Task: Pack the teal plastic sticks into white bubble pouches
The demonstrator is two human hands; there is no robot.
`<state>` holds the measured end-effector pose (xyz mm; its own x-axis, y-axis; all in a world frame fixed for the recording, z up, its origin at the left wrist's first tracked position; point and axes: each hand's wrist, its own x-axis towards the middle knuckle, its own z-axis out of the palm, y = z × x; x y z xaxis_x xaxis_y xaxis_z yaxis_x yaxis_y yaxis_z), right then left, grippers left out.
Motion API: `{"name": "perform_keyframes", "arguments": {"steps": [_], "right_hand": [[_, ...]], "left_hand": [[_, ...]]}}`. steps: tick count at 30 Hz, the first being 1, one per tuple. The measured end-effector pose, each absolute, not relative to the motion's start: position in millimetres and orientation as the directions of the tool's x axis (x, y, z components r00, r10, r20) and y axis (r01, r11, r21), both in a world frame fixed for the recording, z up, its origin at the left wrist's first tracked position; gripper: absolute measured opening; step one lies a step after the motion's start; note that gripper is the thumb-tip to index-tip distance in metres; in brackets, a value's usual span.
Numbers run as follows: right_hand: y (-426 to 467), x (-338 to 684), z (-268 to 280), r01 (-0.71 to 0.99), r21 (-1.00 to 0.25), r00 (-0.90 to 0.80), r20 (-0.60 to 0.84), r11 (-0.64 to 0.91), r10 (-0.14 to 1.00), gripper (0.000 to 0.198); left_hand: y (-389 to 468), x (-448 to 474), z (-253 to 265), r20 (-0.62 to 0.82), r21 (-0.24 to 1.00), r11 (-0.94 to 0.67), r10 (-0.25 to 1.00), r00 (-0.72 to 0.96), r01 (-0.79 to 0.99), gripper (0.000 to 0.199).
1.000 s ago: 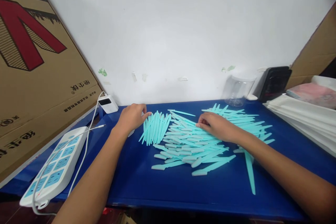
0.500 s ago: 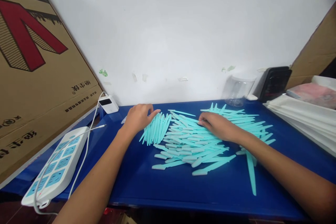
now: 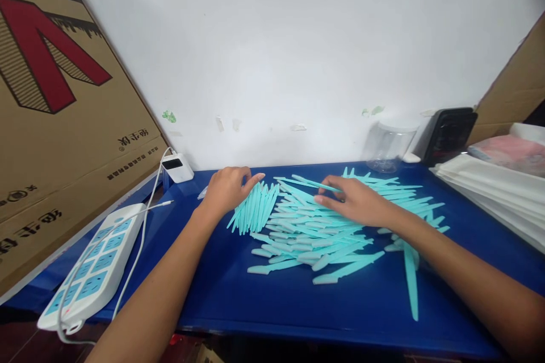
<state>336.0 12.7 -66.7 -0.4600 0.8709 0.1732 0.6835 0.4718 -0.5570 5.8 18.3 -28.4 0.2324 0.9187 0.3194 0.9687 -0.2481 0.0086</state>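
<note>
On the blue table lie many turquoise eyebrow razors with pale blade covers. My left hand (image 3: 227,189) is at the upper left edge of a small neat row of razors (image 3: 255,210), its thumb stretched out over them. Its other fingers bend down and are partly hidden behind the hand; nothing shows in its grasp. Over the large middle pile (image 3: 310,232), my right hand (image 3: 351,199) is closed on one eyebrow razor (image 3: 313,182), held between thumb and fingers with its covered end pointing left. More razors (image 3: 395,190) spread out beyond my right wrist.
A white power strip (image 3: 91,266) with cables lies at the left, near a small white device (image 3: 177,168). A large carton (image 3: 80,125) leans there. At the back right stand a clear plastic jar (image 3: 389,147) and a black object (image 3: 451,133), beside stacked white sheets (image 3: 489,187).
My right hand has lifted slightly and now holds one eyebrow razor raised from the pile. The left hand has stayed nearly in place beside the small row.
</note>
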Motion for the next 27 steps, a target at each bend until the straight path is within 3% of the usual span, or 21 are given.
{"name": "perform_keyframes", "arguments": {"steps": [3, 6, 11, 20, 27], "right_hand": [[13, 339, -69, 0.674, -0.569, -0.542, 0.053, 0.471, 0.839, 0.049], [16, 341, -72, 0.691, -0.561, -0.555, -0.007, 0.456, 0.832, 0.046], [16, 341, -72, 0.667, -0.558, -0.585, 0.02, 0.494, 0.811, 0.05], [17, 346, -66, 0.755, -0.423, -0.539, 0.037, 0.502, 0.842, 0.044], [12, 339, -64, 0.718, -0.373, -0.569, 0.174, 0.588, 0.804, 0.039]], "left_hand": [[18, 6, -28, 0.341, 0.012, -0.26, 0.909, 0.24, 0.966, 0.061], [18, 6, -29, 0.339, 0.009, -0.262, 0.909, 0.243, 0.965, 0.06], [19, 6, -29, 0.333, 0.016, -0.269, 0.91, 0.248, 0.963, 0.058], [19, 7, -31, 0.352, 0.07, -0.36, 0.882, 0.315, 0.93, 0.054], [3, 34, -45, 0.359, 0.222, -0.539, 0.82, 0.446, 0.812, 0.048]]}}
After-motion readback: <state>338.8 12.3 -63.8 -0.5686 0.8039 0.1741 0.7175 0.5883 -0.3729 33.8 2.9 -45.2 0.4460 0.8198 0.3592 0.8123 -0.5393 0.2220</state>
